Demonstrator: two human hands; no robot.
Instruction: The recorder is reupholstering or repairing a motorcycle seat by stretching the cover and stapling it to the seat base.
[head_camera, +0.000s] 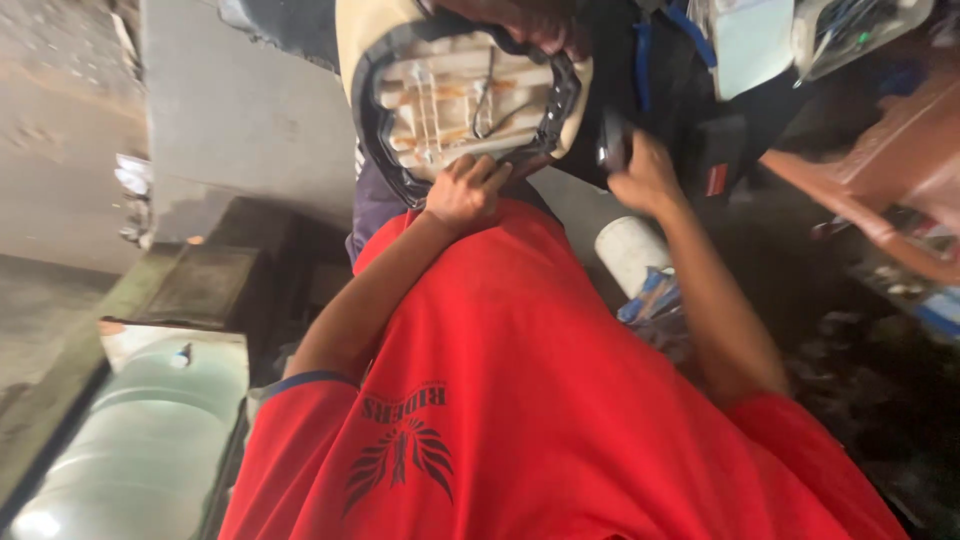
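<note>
cream seat could twist if left hand, clamped on its rim, slackens while right hand, gripping a dark tool, pushes.

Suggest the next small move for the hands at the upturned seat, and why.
Probably bring the right hand and its dark tool onto the black rim beside the left hand: that hand pinches the rim, and the tool sits just beside it.

We cannot tell what the right hand grips: the dark object is blurred. The seat is cut off at the top, where another hand shows partly.
</note>
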